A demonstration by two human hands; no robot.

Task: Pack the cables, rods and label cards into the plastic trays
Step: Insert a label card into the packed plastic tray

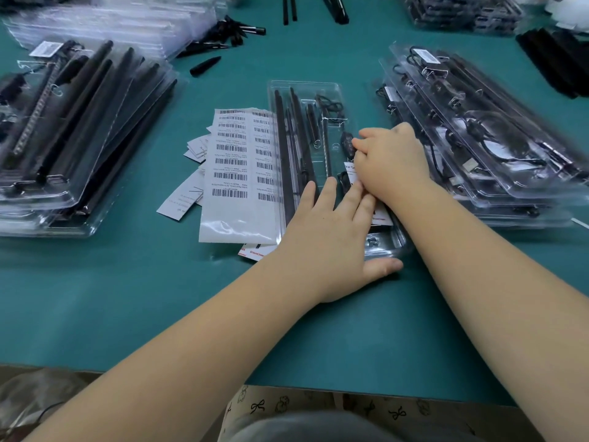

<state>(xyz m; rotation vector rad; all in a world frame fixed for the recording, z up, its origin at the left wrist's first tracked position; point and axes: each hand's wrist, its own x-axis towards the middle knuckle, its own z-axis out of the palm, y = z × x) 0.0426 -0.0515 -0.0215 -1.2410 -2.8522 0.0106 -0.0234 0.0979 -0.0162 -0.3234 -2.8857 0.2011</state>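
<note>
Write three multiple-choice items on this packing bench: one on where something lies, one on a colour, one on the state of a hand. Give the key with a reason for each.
1. Where does the barcode label sheet lie relative to the open plastic tray?
A. to its left, beside it
B. on the stack of packed trays at the right
C. under the person's right forearm

2. What colour is the table mat?
A. red
B. teal green
C. white

3. What is the left hand doing?
A. hanging off the table edge
B. gripping a loose rod in the air
C. lying flat on the tray with straight fingers

Key: 1 A, the sheet's right edge meets the tray's left side. 2 B, teal shows all around the trays. 3 C, its fingers stretch over the tray's near end, while the right hand curls over the white label card in the tray.
</note>
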